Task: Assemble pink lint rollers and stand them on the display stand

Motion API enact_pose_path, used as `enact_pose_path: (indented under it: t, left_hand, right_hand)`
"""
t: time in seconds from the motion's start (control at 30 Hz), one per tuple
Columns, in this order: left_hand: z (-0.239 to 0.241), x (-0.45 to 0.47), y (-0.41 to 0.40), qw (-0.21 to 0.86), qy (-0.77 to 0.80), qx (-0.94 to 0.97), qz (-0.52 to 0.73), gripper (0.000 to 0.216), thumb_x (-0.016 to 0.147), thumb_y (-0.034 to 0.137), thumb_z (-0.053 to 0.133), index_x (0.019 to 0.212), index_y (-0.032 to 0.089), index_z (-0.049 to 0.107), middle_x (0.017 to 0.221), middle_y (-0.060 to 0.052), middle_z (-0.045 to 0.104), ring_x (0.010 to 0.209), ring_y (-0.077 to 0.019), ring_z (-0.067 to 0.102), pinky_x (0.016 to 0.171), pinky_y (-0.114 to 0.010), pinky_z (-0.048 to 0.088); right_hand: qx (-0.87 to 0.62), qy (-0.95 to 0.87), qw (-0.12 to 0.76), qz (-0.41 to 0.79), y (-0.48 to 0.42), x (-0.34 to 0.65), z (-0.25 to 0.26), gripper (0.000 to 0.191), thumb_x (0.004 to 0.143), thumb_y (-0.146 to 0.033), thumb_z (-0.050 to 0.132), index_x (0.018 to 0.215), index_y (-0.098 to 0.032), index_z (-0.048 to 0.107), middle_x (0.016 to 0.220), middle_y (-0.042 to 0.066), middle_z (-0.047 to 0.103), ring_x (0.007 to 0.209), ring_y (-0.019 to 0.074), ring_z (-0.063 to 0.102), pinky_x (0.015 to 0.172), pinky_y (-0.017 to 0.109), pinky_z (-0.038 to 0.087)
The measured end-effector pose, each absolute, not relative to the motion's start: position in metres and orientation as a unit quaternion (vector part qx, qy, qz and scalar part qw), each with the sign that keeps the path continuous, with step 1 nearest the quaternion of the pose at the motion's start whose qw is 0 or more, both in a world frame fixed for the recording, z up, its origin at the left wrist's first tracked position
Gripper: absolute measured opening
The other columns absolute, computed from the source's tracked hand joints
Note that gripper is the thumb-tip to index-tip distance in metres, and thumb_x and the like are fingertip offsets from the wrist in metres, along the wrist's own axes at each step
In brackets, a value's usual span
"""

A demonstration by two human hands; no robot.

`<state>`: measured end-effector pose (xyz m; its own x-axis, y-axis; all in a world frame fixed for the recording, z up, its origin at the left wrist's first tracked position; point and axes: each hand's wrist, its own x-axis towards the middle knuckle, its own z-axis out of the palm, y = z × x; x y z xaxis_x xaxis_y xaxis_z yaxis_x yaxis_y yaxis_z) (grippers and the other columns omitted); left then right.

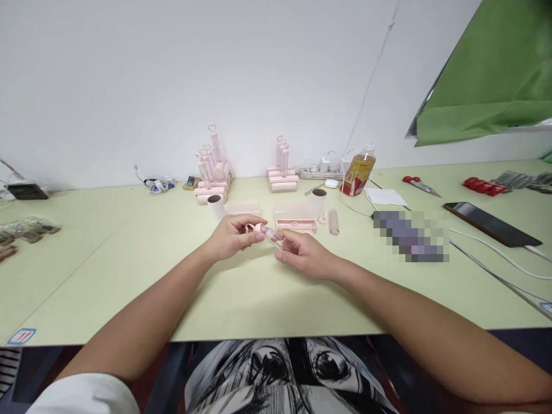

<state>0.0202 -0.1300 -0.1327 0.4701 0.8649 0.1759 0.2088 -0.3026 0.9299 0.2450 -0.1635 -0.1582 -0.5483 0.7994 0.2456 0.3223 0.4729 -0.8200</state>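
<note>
Between my hands is a small clear tube (271, 234) with a pink cap, held at a slant above the table. My left hand (233, 237) pinches the pink cap end (257, 227), where a pink loop sticks out. The fingers of my right hand (304, 254) are wrapped round the tube's clear lower end. Just beyond them lies an open pink case (295, 224) with a frosted lid part. A pale pink cylinder (333, 222) lies right of it, and a small pink cap piece (322, 218) sits between the two.
Two cardboard-cored rolls (318, 201) (215, 206) stand behind my hands. Stacked pink cases with heart-topped tubes (213, 172) are at the wall, a second stack (283, 172) to the right. A drink bottle (359, 172), a phone (491, 223) and white cables (495, 247) lie right.
</note>
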Motion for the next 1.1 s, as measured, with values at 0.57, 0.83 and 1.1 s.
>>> enact_pose_path:
  t: [0.57, 0.83, 1.1]
  left_hand:
    - [-0.107, -0.035, -0.11, 0.243, 0.534, 0.81, 0.008, 0.031, 0.068, 0.039, 0.067, 0.093, 0.021, 0.066, 0.082, -0.001, 0.064, 0.066, -0.0157, 0.052, 0.058, -0.025, 0.036]
    - [-0.132, -0.018, -0.106, 0.193, 0.57, 0.799, -0.004, 0.024, 0.066, 0.036, 0.066, 0.084, 0.022, 0.056, 0.083, -0.001, 0.064, 0.07, -0.0179, 0.057, 0.057, -0.026, 0.036]
    - [-0.115, -0.001, -0.128, 0.235, 0.489, 0.816, 0.198, 0.053, 0.076, 0.058, 0.064, 0.113, 0.021, 0.063, 0.072, -0.001, 0.061, 0.063, -0.0153, 0.054, 0.056, -0.025, 0.037]
  right_hand:
    - [-0.407, -0.811, 0.217, 0.361, -0.162, 0.243, -0.157, 0.019, 0.088, -0.036, 0.056, 0.096, -0.02, 0.059, 0.068, -0.004, 0.052, 0.061, 0.0121, 0.043, 0.057, 0.025, 0.03]
    - [-0.409, -0.778, 0.276, 0.389, -0.158, 0.243, -0.162, 0.019, 0.085, -0.036, 0.06, 0.091, -0.017, 0.061, 0.069, -0.004, 0.045, 0.064, 0.0115, 0.042, 0.06, 0.025, 0.031]
    - [-0.383, -0.766, 0.326, 0.399, -0.156, 0.243, -0.165, 0.027, 0.087, -0.04, 0.06, 0.1, -0.016, 0.065, 0.069, -0.004, 0.042, 0.064, 0.0112, 0.039, 0.06, 0.025, 0.031]
